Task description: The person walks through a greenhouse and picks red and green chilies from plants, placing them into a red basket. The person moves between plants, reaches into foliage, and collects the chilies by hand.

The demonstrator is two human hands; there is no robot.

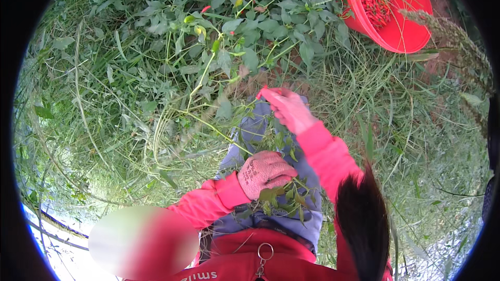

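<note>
My left hand (265, 172), in a pink knit glove with printed marks, is closed around a green chili plant branch (218, 130) above my lap. Leaves hang from the branch below the glove. Higher up and to the right, my bare right hand (290, 109) pinches a red chili pepper (259, 94) between its fingertips. A bit more red shows along the fingers, but how many peppers are in the hand is hidden. Green chili peppers (215, 46) grow on the plant ahead, and a red chili (206, 9) hangs among its leaves.
A red plastic bucket (414, 19) leans at the upper right, with many red chilies (374, 4) inside. A dry grass seed head (449, 35) crosses before its rim. Tall grass (410, 125) surrounds my legs in grey-blue trousers (254, 125). Dark hair (363, 214) hangs at the lower right.
</note>
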